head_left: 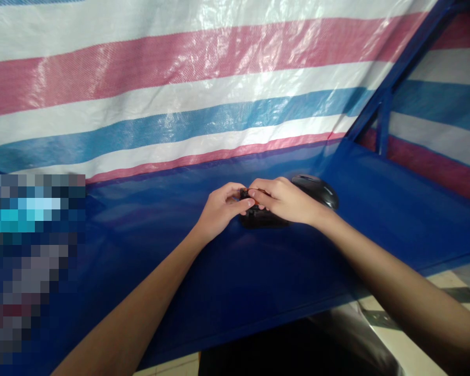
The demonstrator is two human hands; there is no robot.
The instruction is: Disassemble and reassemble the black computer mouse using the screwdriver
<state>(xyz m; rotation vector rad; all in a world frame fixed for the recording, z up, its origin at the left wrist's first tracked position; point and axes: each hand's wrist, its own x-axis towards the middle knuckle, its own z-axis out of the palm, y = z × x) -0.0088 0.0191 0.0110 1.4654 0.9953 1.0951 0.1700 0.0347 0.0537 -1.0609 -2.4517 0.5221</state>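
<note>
Both hands meet over the middle of a blue table [227, 277]. My left hand [222, 208] is closed, thumb and fingers pinching the left side of a small black object with orange-brown patches [243, 194]. From the right, the bent fingers of my right hand [282, 197] press on the same object and cover much of it, so its kind is unclear. Just below the fingers lies a flat, glossy black piece [263, 218]. Behind my right wrist sits a rounded black object resembling a computer mouse [317, 190], partly hidden by the hand.
A striped red, white and blue plastic sheet [188, 99] hangs behind the table. Blue metal framing [399, 68] slopes up at the right. A pixelated area covers the left edge. Tiled floor [450, 292] shows past the table's front edge.
</note>
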